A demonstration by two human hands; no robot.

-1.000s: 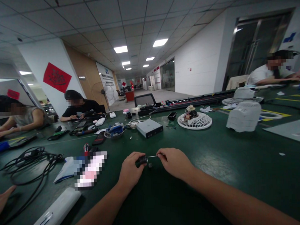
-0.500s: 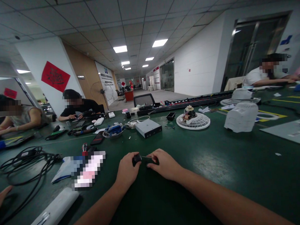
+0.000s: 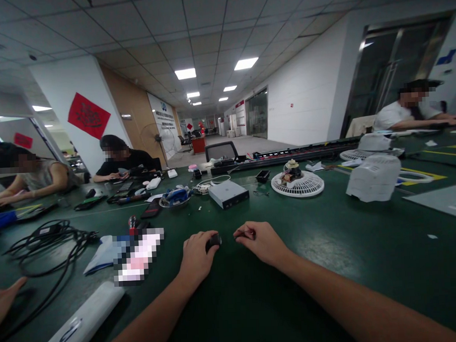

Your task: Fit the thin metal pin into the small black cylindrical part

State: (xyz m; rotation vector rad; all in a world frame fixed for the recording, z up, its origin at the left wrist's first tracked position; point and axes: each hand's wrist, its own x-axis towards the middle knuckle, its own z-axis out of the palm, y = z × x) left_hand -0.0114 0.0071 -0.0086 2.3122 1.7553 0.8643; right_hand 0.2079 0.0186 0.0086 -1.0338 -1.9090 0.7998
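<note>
Cylinder (image 3: 215, 240), short, dark, material unclear, clamped in left hand (image 3: 196, 254), well short of far edge of green counter (image 3: 313, 212); long axis roughly crosswise, one end facing right hand (image 3: 262, 241); hands apart, right one curled, cannot tell whether it grips anything

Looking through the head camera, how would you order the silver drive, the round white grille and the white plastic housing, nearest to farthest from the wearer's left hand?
From the left hand:
1. silver drive: ahead, slightly right
2. round white grille: farther right
3. white plastic housing: farthest right of these
</note>
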